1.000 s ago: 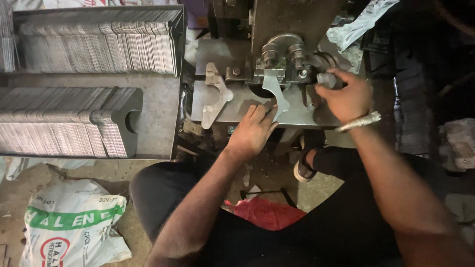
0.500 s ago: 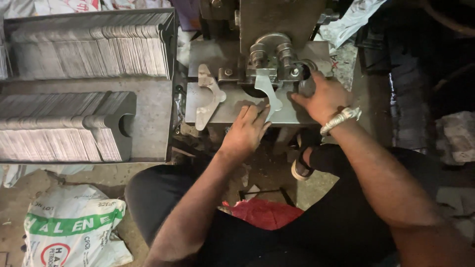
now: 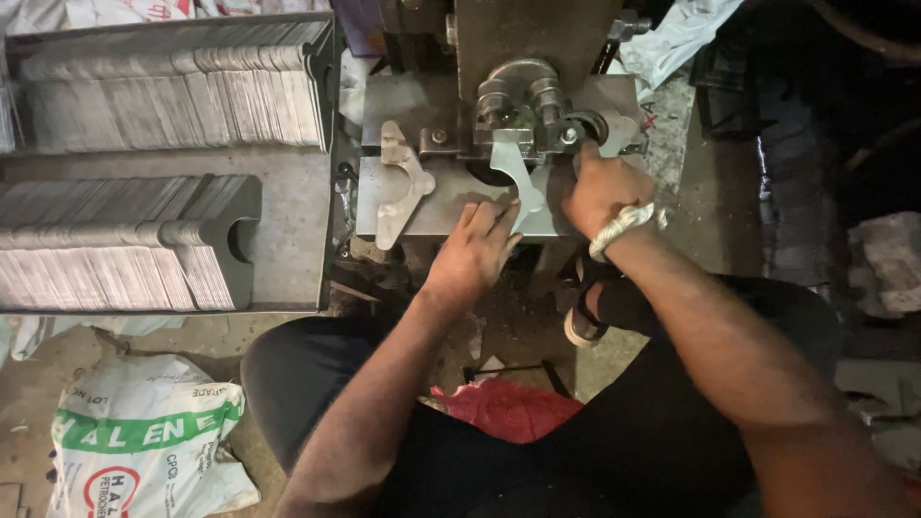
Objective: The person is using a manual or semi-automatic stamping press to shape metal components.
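Dull grey metal nearly everywhere, with soft cloth and a woven plastic sack at the edges.

The press (image 3: 523,86) is worn, matt steel, its rollers slightly shinier; the plate (image 3: 518,187) under the left hand (image 3: 475,254) is smooth, flat sheet metal, as is the loose blank (image 3: 398,182). The stacked blanks (image 3: 125,249) show pale, brushed edges on a scuffed steel table (image 3: 288,201). The right hand (image 3: 600,192) wears a twisted white cord. The sack (image 3: 144,441) looks woven and crinkled, the red cloth (image 3: 504,408) soft.

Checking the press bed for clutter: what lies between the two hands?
In the head view, only the flat metal blank lies between the left hand and right hand; both hands touch it.
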